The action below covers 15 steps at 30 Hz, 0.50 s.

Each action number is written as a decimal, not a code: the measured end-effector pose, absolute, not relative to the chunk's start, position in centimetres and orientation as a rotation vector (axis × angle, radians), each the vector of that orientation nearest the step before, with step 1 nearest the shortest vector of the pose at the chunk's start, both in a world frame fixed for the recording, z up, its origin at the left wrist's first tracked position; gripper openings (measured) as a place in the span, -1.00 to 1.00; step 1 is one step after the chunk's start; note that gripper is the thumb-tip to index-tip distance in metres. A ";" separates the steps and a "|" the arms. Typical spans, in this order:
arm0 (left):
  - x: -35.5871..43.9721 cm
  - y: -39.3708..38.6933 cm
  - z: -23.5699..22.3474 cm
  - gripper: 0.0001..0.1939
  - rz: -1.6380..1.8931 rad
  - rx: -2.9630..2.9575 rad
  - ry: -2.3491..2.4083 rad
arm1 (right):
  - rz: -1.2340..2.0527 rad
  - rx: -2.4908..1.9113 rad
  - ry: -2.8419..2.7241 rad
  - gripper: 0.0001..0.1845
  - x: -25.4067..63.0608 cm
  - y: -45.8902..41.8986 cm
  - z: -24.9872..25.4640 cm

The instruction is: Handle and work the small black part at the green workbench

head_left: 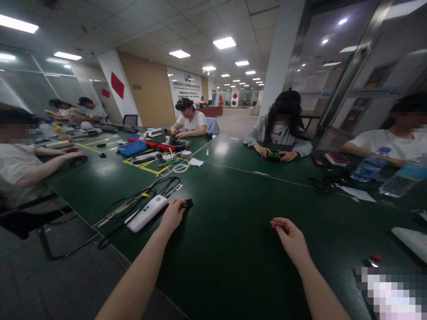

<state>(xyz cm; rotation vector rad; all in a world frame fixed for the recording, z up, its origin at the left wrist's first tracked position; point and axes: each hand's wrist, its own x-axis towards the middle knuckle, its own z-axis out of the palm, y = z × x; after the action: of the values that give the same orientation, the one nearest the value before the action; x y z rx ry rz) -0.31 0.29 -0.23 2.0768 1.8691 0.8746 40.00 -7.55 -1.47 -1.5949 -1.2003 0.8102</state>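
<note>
Over the green table (230, 213), my left hand (172, 215) is closed on a small black object (188, 203), which pokes out past the fingertips. Its exact kind is too small and dark to tell. Just left of that hand lies a white power strip (147, 213) marked with a 2. My right hand (289, 234) hovers above or rests on the table farther right, thumb and fingers drawn together in a pinch. Whether anything sits between those fingertips is hidden.
Black cables (133, 200) loop behind the power strip. Beyond are a blue basket (132, 148), a white cable coil (180, 168) and loose wires. Water bottles (370, 164) stand at right, and a co-worker opposite holds a green-black block (274, 154). Other people sit around.
</note>
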 end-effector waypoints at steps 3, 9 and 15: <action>-0.3 0.4 -0.1 -0.78 0.850 2.084 1.876 | 0.812 -1.578 -1.190 -0.71 40.1 -7.3 -1.9; -0.2 0.5 -0.7 -0.66 0.826 2.100 1.956 | 0.807 -1.594 -1.160 -0.72 39.9 -7.6 -1.3; -0.2 0.2 -0.4 -0.63 0.693 2.212 2.020 | 0.813 -1.585 -1.165 -0.72 40.0 -7.5 -1.5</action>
<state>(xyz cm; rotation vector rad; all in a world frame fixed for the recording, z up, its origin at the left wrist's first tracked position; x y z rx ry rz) -0.23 0.24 -0.41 2.2123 2.0202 0.6933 39.96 -7.50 -1.47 -1.5847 -1.1653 0.8126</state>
